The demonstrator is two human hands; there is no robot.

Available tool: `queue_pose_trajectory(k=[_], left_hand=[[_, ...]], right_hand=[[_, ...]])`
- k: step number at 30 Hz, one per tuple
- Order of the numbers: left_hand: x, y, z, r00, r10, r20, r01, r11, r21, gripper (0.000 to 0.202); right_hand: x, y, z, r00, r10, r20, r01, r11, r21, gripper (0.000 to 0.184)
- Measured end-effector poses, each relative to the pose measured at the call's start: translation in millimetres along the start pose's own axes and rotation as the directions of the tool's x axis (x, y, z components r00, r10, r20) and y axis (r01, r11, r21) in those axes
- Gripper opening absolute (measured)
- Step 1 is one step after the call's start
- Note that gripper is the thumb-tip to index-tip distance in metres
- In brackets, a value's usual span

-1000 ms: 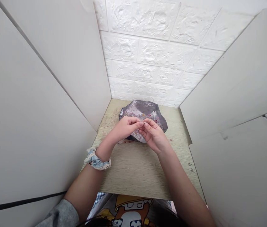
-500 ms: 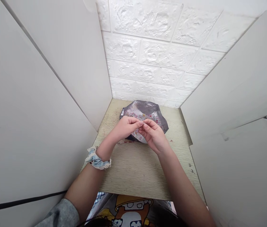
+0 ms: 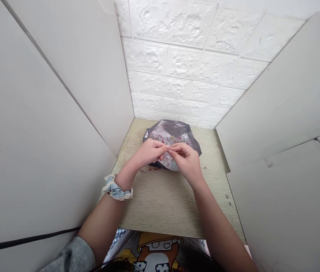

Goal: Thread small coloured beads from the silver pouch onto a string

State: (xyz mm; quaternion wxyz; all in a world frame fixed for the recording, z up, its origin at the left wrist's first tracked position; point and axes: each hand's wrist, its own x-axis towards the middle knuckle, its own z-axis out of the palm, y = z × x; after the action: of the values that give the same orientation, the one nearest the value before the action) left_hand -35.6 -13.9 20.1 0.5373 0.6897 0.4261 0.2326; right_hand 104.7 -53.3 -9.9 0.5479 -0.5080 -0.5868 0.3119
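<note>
A shiny grey bag (image 3: pixel 177 130) lies open at the back of the small wooden desk (image 3: pixel 162 204), with several tiny pink, red and clear beads (image 3: pixel 169 140) inside it. My left hand (image 3: pixel 148 153) and my right hand (image 3: pixel 187 160) meet just above the bag's front edge. Both pinch with thumb and forefinger, tips touching each other. What sits between the fingertips is too small to name. A blue lace-trimmed scrunchie (image 3: pixel 116 190) circles my left wrist.
White panels close in the desk on the left (image 3: pixel 49 124) and right (image 3: pixel 285 124), with a white embossed brick wall (image 3: pixel 194 68) behind. A few beads (image 3: pixel 148 169) lie on the desk by the bag. A black cable (image 3: pixel 20 241) runs low at the left.
My right hand has turned palm-down and shifted slightly left over the bag. My left hand keeps its pinch in nearly the same place.
</note>
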Motion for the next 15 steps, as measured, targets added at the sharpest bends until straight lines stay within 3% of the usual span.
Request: queue_pose_trajectory(k=[7,15], left_hand=[[-0.3,4.9,4.3,0.999,0.037,-0.002,-0.037,0.993,-0.109,0.031],[-1.7,4.4,2.6,0.993,0.083,0.081,-0.067,0.982,-0.175,0.028]], right_hand=[[-0.3,-7.7,-2.3,0.991,-0.127,0.05,0.135,0.97,-0.203,0.008],[-0.8,-6.9,-1.8,0.992,-0.127,-0.011,0.127,0.991,-0.05,0.008]])
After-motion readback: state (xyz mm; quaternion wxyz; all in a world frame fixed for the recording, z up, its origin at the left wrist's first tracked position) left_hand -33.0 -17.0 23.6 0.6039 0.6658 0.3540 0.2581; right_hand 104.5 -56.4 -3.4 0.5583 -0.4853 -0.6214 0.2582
